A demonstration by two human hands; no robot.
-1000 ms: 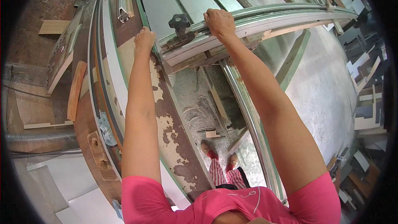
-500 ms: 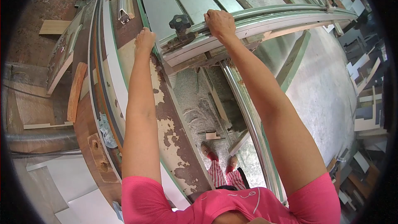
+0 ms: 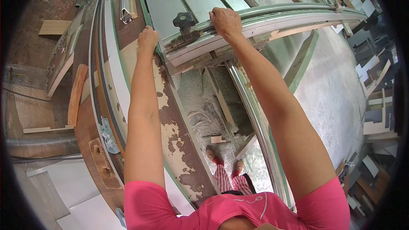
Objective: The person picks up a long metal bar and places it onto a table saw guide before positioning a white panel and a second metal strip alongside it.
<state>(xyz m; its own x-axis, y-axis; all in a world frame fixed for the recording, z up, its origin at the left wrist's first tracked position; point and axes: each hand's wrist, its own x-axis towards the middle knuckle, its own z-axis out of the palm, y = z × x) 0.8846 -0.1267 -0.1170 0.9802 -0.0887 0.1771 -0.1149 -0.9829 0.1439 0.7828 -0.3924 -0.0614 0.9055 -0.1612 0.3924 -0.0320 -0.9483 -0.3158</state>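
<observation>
My right hand (image 3: 226, 22) is closed over the metal rail (image 3: 264, 14) that runs crosswise along the near side of a sliding table (image 3: 166, 0). To the left of that hand, a black star-shaped knob (image 3: 184, 20) stands up from a clamp on the rail. My left hand (image 3: 148, 39) is closed at the left corner of the sliding table, beside a long green-edged strip. Its fingers are curled, and what lies under them is hidden. Below the left hand stretches a machine bed (image 3: 170, 153) with worn, peeling brown paint.
An orange-brown wood strip (image 3: 78, 96) and a crumpled pale cloth (image 3: 110, 136) lie on the left. White panels (image 3: 64, 183) are at the lower left. A shiny metal bar (image 3: 251, 115) runs down beside my legs. Offcuts (image 3: 375, 123) litter the right side.
Both hands keep their holds. The hands, the rail and the knob sit very slightly farther up and left in the view.
</observation>
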